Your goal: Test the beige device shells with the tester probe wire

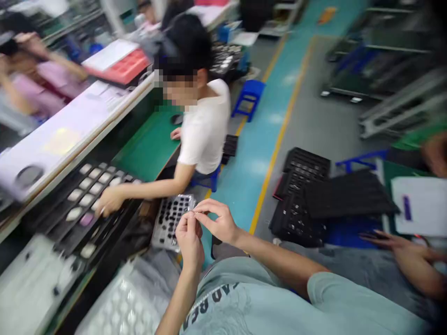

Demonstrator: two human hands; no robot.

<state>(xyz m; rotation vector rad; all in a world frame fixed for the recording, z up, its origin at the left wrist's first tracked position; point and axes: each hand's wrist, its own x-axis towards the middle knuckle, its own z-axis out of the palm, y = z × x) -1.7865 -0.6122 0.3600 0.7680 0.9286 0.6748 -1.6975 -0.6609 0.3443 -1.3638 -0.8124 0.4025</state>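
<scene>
The left hand [189,237] and the right hand [219,219] meet at the centre of the view, fingertips pinched together on a tiny silvery part [193,212], too small and blurred to identify. Just beside them, at nine o'clock, lies a pale grey plastic tray with dark pockets [170,221]. Further towards nine o'clock, a co-worker's hand [109,201] rests on a black compartment tray holding pale oval pieces [82,197]. At three o'clock, well apart, stacked black plastic trays [316,195] sit near another person's hand [408,249].
</scene>
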